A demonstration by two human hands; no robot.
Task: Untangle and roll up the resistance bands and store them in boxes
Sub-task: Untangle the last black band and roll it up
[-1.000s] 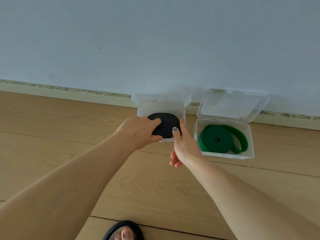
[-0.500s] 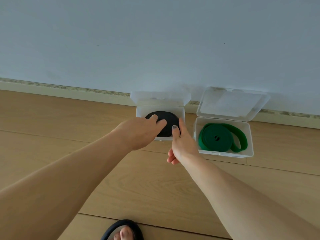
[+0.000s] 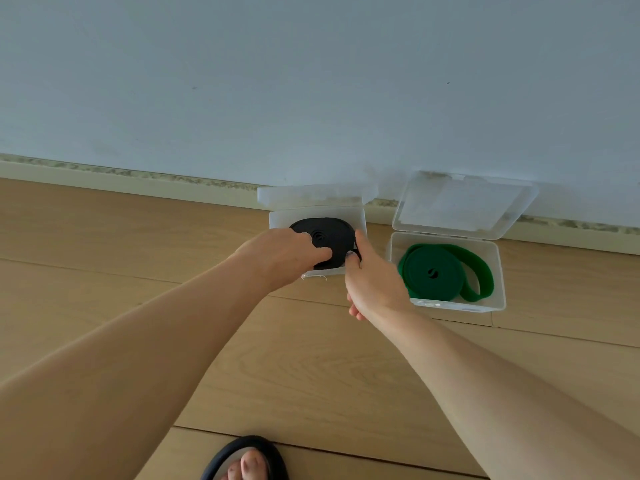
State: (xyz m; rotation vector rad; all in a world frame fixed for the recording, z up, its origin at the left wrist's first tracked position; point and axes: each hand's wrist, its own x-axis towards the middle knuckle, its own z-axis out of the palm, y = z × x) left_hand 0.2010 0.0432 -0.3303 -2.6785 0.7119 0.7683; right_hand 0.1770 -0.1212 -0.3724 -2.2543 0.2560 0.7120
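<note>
Now both hands seat the black rolled band (image 3: 323,237) in the left box (image 3: 360,216) against the floor's wall edge: left hand (image 3: 280,258) grips it, right hand (image 3: 372,282) apparently pinches its side; press evenly so the coil stays tight.

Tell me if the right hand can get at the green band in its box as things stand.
Probably yes. The green band lies in its box with the lid up, just beside the right hand, nothing between; that hand first has to leave the black band.

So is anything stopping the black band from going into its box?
Nothing visible. The black band already sits in the open box, lid up, with both hands, left and right, holding its edges.
</note>
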